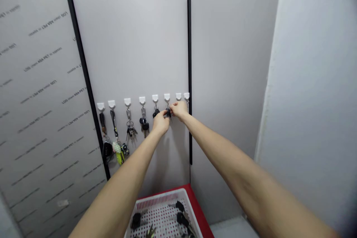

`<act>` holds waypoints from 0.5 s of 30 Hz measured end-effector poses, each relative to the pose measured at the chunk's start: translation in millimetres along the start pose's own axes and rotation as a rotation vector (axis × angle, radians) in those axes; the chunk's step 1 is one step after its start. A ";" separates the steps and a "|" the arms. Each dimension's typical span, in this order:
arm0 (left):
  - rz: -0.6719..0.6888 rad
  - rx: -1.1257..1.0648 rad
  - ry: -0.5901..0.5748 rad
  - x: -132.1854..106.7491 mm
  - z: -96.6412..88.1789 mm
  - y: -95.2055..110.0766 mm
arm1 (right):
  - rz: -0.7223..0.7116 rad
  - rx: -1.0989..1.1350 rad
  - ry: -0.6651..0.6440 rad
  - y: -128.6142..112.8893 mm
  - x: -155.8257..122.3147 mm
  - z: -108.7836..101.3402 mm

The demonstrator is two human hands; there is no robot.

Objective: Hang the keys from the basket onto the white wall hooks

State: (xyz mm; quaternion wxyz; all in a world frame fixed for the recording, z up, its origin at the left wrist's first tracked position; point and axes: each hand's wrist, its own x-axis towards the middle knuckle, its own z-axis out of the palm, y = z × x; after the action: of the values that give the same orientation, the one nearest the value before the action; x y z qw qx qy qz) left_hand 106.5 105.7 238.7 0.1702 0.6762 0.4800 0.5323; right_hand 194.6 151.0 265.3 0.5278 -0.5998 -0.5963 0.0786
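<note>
A bunch of keys [168,113] with dark heads hangs below a white hook [166,97] on the pale panel. My left hand [161,122] is closed on these keys from the left, thumb and fingertips at their edge. From the right, my right hand [179,110] pinches the same bunch, partly covering it. Just left of them, another dark key bunch [155,111] hangs close behind my left hand. Further left hang keys with black heads [144,123], a ring of metal keys [131,129] and a strap with a yellow-green tag [119,153].
Below my arms, a white perforated basket [186,202] holding several keys [182,218] stands on a red surface [199,208]. Long black handles [190,44] run down the panel edges. At the far left, a black fob on a strap [107,150] hangs. A wall [312,81] bounds the right.
</note>
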 end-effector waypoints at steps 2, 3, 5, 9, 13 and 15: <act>-0.028 -0.036 0.005 -12.8 -0.2 -10.3 | -0.038 0.028 -0.018 8.3 -8.6 -1.9; -0.047 -0.053 0.008 -22.1 -0.1 -17.6 | -0.064 0.030 -0.015 14.4 -15.6 -3.1; -0.084 -0.070 -0.010 -46.4 1.6 -37.6 | -0.135 -0.002 -0.019 31.9 -36.9 -3.8; -0.179 -0.032 -0.142 -115.8 13.0 -92.7 | -0.291 -0.176 -0.400 85.5 -110.4 4.6; -0.361 -0.005 -0.300 -185.3 30.6 -141.9 | -0.389 -0.399 -0.881 136.4 -185.6 17.1; -0.396 0.015 -0.359 -207.6 37.9 -156.4 | -0.453 -0.541 -0.943 151.0 -205.5 20.5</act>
State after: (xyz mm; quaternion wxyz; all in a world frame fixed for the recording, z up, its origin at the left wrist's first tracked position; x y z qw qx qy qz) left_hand 72.5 19.3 -7.0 0.3484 0.6539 0.5693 0.3563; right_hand 218.4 38.5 36.7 0.0374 -0.4712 -0.8786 0.0673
